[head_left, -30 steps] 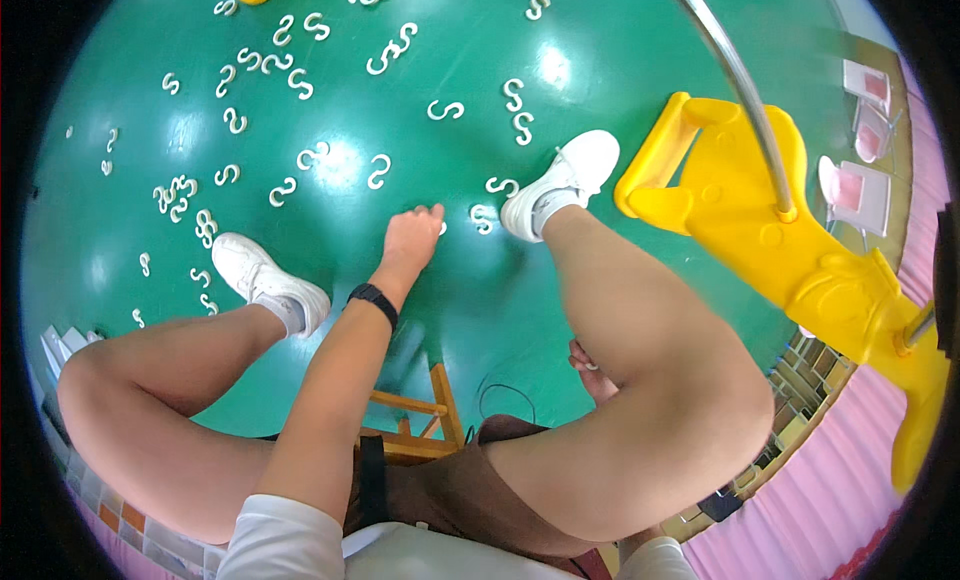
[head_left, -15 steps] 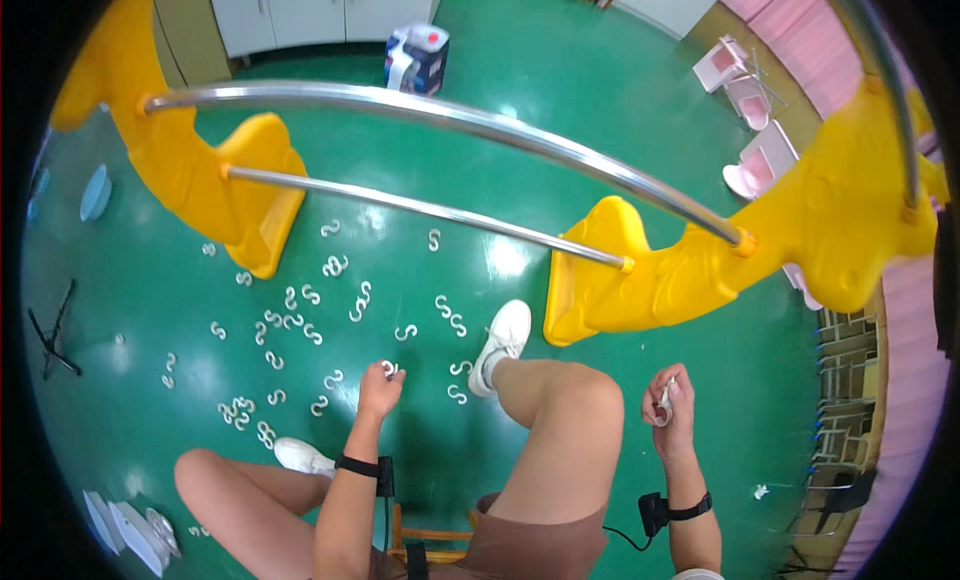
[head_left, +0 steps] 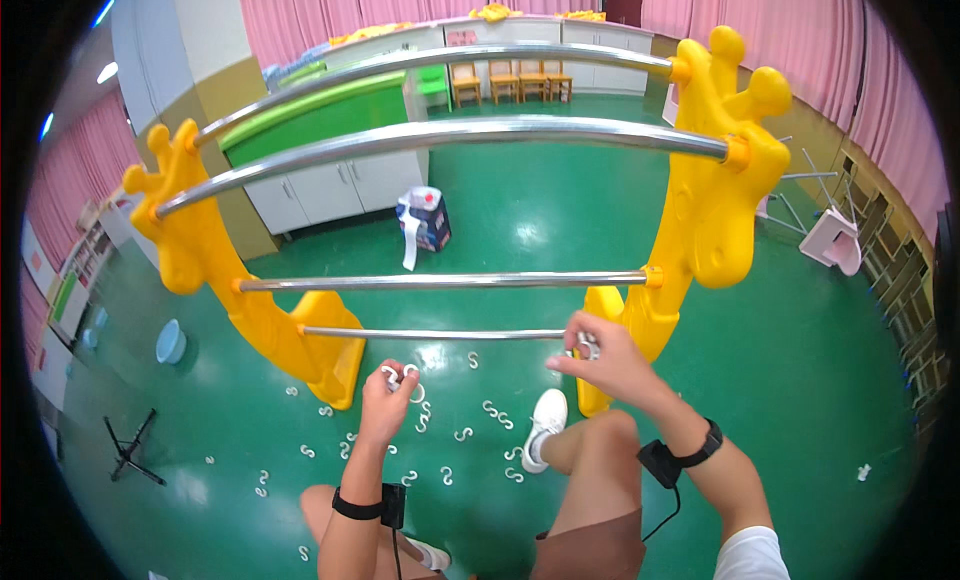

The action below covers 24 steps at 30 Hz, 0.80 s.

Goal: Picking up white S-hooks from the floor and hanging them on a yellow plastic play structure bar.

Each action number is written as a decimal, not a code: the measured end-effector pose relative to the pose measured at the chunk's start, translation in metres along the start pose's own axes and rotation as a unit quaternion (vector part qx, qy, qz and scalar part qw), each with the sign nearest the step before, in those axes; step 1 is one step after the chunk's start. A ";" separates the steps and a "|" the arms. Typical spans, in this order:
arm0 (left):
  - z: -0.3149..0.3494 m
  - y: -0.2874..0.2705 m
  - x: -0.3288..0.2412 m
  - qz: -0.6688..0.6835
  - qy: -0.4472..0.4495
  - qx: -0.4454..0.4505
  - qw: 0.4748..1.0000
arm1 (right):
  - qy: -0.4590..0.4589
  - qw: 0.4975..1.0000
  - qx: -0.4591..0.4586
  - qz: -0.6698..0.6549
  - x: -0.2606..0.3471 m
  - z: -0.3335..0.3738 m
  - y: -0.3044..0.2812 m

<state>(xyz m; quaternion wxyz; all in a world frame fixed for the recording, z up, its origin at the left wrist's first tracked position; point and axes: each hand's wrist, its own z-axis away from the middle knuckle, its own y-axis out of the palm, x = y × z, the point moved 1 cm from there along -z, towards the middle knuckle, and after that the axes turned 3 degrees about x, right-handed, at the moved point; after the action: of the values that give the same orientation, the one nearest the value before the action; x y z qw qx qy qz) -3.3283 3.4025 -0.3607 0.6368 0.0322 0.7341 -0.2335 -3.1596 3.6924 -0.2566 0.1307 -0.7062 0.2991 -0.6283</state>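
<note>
My left hand (head_left: 383, 405), raised above the floor, is closed on white S-hooks (head_left: 411, 371); part of one sticks out beyond the fingers. At the lower bar's right end, my right hand (head_left: 618, 368) also grips white S-hooks (head_left: 588, 348), its thumb held out to the side. I cannot tell whether that hand touches the bar. In front of me stands a rack with two yellow giraffe-shaped ends (head_left: 700, 170) joined by several steel bars (head_left: 450, 133). More S-hooks (head_left: 463, 434) lie scattered on the green floor below my hands.
A dark box (head_left: 432, 225) with a white flap stands beyond the rack, before white cabinets (head_left: 325, 192). On the left are a blue basin (head_left: 171, 341) and a black stand base (head_left: 132, 448). A pink-white chair (head_left: 832, 242) is at right; small wooden chairs (head_left: 505, 83) line the back.
My view has tilted up, bringing the whole rack into sight. The right hand has come up and left, toward the bars, with its hooks. My left hand still holds hooks.
</note>
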 end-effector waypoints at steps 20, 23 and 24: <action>-0.080 0.032 -0.079 -0.124 0.113 -0.076 0.983 | -0.130 0.974 -0.183 0.007 -0.022 -0.109 0.081; -0.090 0.038 -0.082 -0.150 0.164 -0.099 0.970 | -0.142 0.966 -0.214 0.006 -0.025 -0.112 0.085; -0.093 0.041 -0.081 -0.150 0.160 -0.097 0.971 | -0.138 0.964 -0.228 -0.020 -0.025 -0.113 0.086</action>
<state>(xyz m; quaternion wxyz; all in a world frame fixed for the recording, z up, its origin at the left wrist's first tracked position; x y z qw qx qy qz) -3.3845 3.4946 -0.2882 0.4686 -0.1032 0.8422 -0.2459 -3.2919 3.6613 -0.3054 -0.0064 -0.8029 0.3990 -0.4429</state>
